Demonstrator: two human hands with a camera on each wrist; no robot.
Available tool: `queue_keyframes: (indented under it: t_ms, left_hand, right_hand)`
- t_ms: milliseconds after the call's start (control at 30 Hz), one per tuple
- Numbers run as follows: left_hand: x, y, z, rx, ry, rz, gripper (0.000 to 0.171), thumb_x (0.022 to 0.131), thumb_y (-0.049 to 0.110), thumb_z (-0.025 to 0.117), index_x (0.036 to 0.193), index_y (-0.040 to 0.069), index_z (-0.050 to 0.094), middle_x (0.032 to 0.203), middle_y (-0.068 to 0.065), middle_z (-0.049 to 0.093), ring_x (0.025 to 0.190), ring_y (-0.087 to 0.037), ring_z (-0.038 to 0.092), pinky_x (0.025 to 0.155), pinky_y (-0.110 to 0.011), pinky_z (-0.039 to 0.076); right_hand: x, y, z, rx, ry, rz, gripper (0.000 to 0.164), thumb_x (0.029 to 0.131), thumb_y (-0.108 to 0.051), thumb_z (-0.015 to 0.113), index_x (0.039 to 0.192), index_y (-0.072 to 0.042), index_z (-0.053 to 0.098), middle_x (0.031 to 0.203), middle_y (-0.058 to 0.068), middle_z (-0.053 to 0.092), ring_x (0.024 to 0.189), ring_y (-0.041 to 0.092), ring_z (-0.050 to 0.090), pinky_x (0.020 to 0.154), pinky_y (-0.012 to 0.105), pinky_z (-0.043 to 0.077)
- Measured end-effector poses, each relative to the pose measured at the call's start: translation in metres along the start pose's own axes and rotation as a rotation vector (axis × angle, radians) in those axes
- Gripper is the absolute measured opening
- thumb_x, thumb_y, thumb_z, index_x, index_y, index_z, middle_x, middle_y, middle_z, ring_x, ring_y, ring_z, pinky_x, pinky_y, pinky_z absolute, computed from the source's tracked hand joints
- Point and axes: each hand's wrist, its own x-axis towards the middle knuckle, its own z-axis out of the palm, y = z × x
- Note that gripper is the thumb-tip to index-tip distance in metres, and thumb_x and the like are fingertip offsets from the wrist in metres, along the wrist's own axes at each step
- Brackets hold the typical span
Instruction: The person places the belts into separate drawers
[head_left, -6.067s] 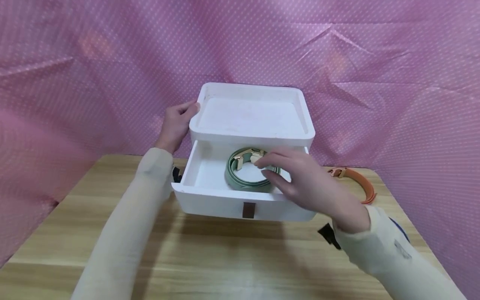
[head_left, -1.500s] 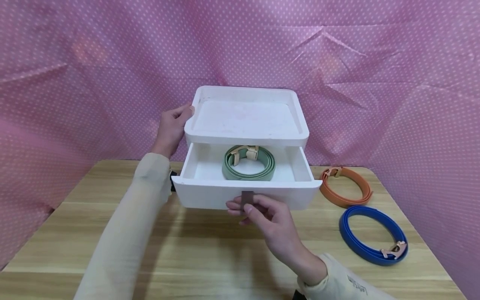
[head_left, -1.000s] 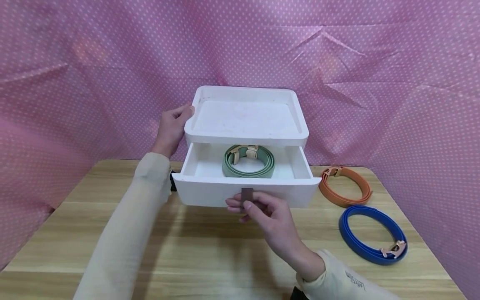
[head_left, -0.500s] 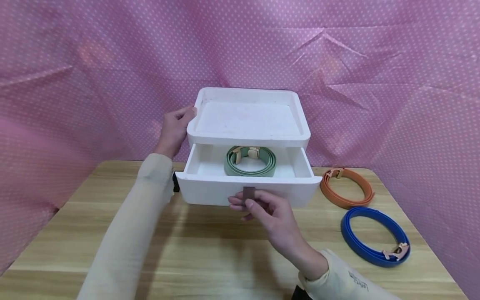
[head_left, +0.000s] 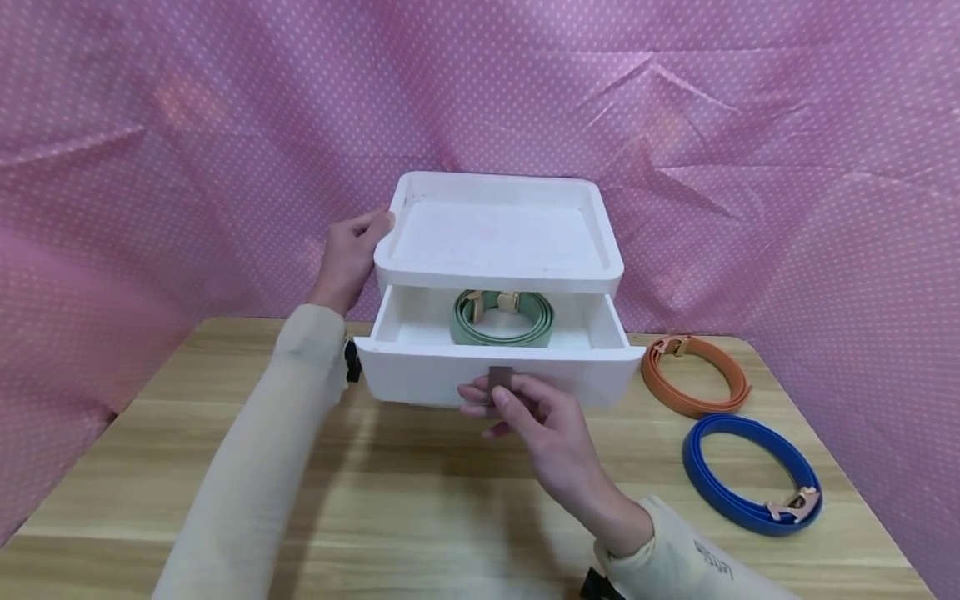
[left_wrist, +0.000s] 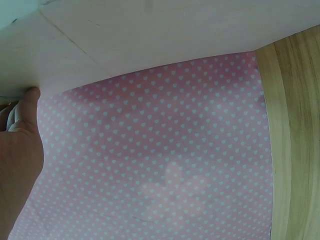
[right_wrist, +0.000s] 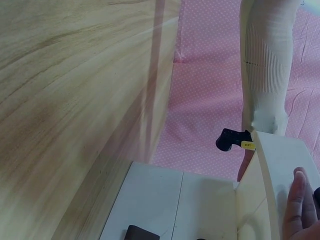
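In the head view a white drawer unit (head_left: 498,279) stands at the back of the table, its top drawer (head_left: 420,375) pulled partly out. A coiled green belt (head_left: 502,340) with a gold buckle lies inside. My right hand (head_left: 558,446) pinches the drawer's brown pull tab (head_left: 499,379) between thumb and fingers. My left hand (head_left: 348,258) grips the unit's upper left rim, thumb on the edge. In the left wrist view, that left hand (left_wrist: 20,155) reaches along the white side wall (left_wrist: 150,40). Fingers (right_wrist: 298,200) of the right hand show against the drawer front in the right wrist view.
A coiled orange belt (head_left: 693,406) and a coiled blue belt (head_left: 716,492), each with a metal buckle, lie right of the unit on the wooden table (head_left: 420,533). Below the open drawer, the right wrist view shows another dark tab (right_wrist: 141,233). Pink dotted cloth (head_left: 480,83) hangs behind.
Some six seconds ago my right hand was over the green belt; since then it has taken the pull tab. The drawer has slid slightly inward lately. The left hand keeps its grip.
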Motion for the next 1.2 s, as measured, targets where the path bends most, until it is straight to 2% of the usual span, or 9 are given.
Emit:
queue_keyframes:
  t_ms: [233, 367, 533, 667, 800, 1033, 1200]
  left_hand:
    - [0.0015, 0.0010, 0.0058, -0.025, 0.001, 0.020, 0.048, 0.097, 0.037, 0.061, 0.135, 0.008, 0.059, 0.145, -0.004, 0.051, 0.129, -0.023, 0.050, 0.098, -0.032, 0.049]
    - [-0.0001, -0.0022, 0.0079, -0.024, -0.007, 0.007, 0.048, 0.098, 0.037, 0.061, 0.136, 0.008, 0.058, 0.145, -0.004, 0.051, 0.130, -0.022, 0.049, 0.098, -0.032, 0.049]
    - [-0.0017, -0.0040, 0.0040, -0.008, -0.008, -0.006, 0.051, 0.098, 0.038, 0.060, 0.138, 0.007, 0.055, 0.148, -0.004, 0.047, 0.133, -0.022, 0.046, 0.099, -0.031, 0.048]
    - [-0.0017, -0.0018, 0.0001, -0.031, 0.009, -0.010, 0.051, 0.097, 0.038, 0.061, 0.137, 0.007, 0.056, 0.148, -0.004, 0.047, 0.133, -0.023, 0.046, 0.099, -0.032, 0.048]
    - [0.0002, -0.0005, 0.0002, -0.052, -0.006, -0.020, 0.050, 0.097, 0.036, 0.062, 0.137, 0.007, 0.056, 0.147, -0.005, 0.048, 0.131, -0.023, 0.047, 0.099, -0.031, 0.049]
    - [0.0054, 0.0022, -0.0002, -0.052, 0.006, -0.019, 0.051, 0.096, 0.037, 0.064, 0.137, 0.007, 0.056, 0.146, -0.004, 0.049, 0.131, -0.023, 0.048, 0.098, -0.030, 0.049]
    - [0.0036, 0.0008, 0.0004, -0.053, 0.010, -0.033, 0.050, 0.097, 0.035, 0.063, 0.138, 0.008, 0.055, 0.146, -0.004, 0.049, 0.129, -0.023, 0.050, 0.096, -0.030, 0.051]
  right_hand:
    - [0.0012, -0.0018, -0.0027, -0.013, 0.008, 0.011, 0.027, 0.104, -0.016, 0.051, 0.120, 0.003, 0.062, 0.114, 0.012, 0.070, 0.102, 0.030, 0.068, 0.075, 0.042, 0.059]
    - [-0.0012, -0.0025, -0.0031, -0.022, 0.015, 0.034, 0.026, 0.103, -0.016, 0.051, 0.119, 0.002, 0.063, 0.113, 0.011, 0.070, 0.103, 0.029, 0.068, 0.076, 0.041, 0.058]
    - [-0.0004, -0.0021, -0.0017, -0.020, -0.001, 0.042, 0.027, 0.103, -0.016, 0.052, 0.118, 0.002, 0.064, 0.113, 0.011, 0.070, 0.103, 0.029, 0.068, 0.078, 0.042, 0.058]
    - [0.0041, -0.0012, -0.0006, -0.012, -0.029, 0.026, 0.027, 0.103, -0.015, 0.051, 0.119, 0.005, 0.062, 0.114, 0.014, 0.069, 0.103, 0.030, 0.067, 0.079, 0.045, 0.057]
    - [0.0048, -0.0021, -0.0013, -0.009, -0.027, 0.028, 0.026, 0.103, -0.013, 0.051, 0.118, 0.005, 0.062, 0.114, 0.014, 0.070, 0.103, 0.030, 0.068, 0.078, 0.042, 0.058]
    - [0.0076, -0.0046, -0.0042, -0.005, -0.053, 0.018, 0.026, 0.103, -0.009, 0.050, 0.121, 0.007, 0.060, 0.118, 0.017, 0.068, 0.105, 0.032, 0.067, 0.079, 0.044, 0.058]
    - [0.0078, -0.0054, -0.0059, -0.013, -0.060, 0.034, 0.027, 0.104, -0.010, 0.048, 0.121, 0.008, 0.059, 0.118, 0.017, 0.067, 0.105, 0.032, 0.067, 0.080, 0.044, 0.057]
